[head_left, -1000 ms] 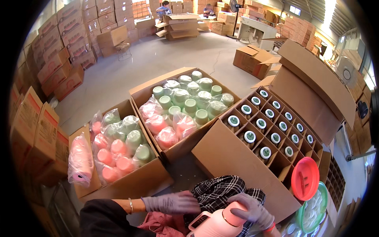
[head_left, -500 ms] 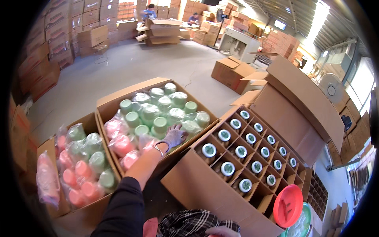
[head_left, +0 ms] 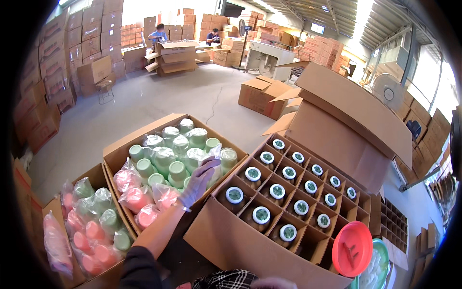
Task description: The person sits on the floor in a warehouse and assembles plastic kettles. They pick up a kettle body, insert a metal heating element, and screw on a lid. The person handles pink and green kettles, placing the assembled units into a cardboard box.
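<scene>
My left hand, in a thin pale glove, is at the right side of a carton of plastic-wrapped cups. Its fingers are closed on a bagged pale green cup, whose clear film rises above the fingertips. Around it stand several green cups, many in clear bags, with wrapped pink cups at the carton's near left. Only a blurred bit of my right hand shows at the bottom edge, its fingers hidden. To the right, a divided carton holds several jars with white-rimmed green lids.
A smaller carton of pink and green cups is at left. A red bowl and a green basin sit at the divided carton's near right corner. A tall open flap stands behind it. Two people work among stacked cartons far off.
My left hand has risen a little off the cups, with clear film now standing up at its fingertips. The view has shifted, so the cartons sit further left.
</scene>
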